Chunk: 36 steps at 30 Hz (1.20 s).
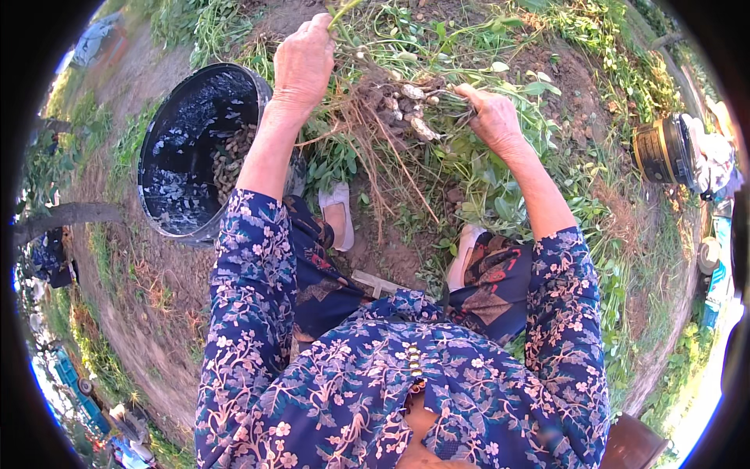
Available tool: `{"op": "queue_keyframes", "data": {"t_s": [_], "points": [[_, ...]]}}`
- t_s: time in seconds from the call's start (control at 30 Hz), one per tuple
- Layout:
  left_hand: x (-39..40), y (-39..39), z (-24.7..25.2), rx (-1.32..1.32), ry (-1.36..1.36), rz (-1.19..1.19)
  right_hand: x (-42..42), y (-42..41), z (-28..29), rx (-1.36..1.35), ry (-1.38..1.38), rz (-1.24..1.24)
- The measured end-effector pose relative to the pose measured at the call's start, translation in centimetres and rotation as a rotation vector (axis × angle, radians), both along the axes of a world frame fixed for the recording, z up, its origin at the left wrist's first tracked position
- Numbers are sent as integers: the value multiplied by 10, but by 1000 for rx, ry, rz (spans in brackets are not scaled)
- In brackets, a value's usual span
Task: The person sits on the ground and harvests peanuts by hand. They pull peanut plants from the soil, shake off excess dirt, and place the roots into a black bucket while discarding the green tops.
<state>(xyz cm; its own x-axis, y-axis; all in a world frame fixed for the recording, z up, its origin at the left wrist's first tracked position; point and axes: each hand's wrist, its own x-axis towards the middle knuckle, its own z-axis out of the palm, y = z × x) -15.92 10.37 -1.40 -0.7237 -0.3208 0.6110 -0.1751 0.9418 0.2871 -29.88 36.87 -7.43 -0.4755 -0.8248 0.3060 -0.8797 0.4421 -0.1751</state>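
Note:
My left hand (304, 64) is closed around a green stem (344, 13) of an uprooted peanut plant. On the other side my right hand (493, 119) grips thin stems of the same plant; exactly what its fingers pinch is partly hidden. Between the hands hangs a clump of soil-covered roots (375, 108). Several pale peanut pods (423, 130) cling to it near my right fingertips. A large black bucket (193, 234), its mouth tilted towards me, stands left of my left forearm. Peanuts (227, 164) lie inside it, partly hidden by that forearm.
Pulled plants (498, 193) cover the ground ahead and to the right. My two light shoes (340, 217) flank bare soil. A black-and-yellow bucket (662, 149) stands far right, beside a partly visible person. A brown container (633, 442) sits low right; a tree trunk (76, 217) shows left.

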Motion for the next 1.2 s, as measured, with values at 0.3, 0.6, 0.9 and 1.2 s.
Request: {"op": "queue_keyframes", "data": {"t_s": [0.3, 0.6, 0.9, 1.2], "points": [[3, -75, -24, -379, -122, 278, 6, 9, 10, 63, -36, -9], [99, -119, -4, 137, -723, 713, 1, 30, 7, 32, 36, -34], [11, 61, 17, 332, -292, -691, 2, 26, 8, 32, 149, -5], [7, 69, 7, -36, -358, -355, 9, 19, 7, 55, 164, 30]]}}
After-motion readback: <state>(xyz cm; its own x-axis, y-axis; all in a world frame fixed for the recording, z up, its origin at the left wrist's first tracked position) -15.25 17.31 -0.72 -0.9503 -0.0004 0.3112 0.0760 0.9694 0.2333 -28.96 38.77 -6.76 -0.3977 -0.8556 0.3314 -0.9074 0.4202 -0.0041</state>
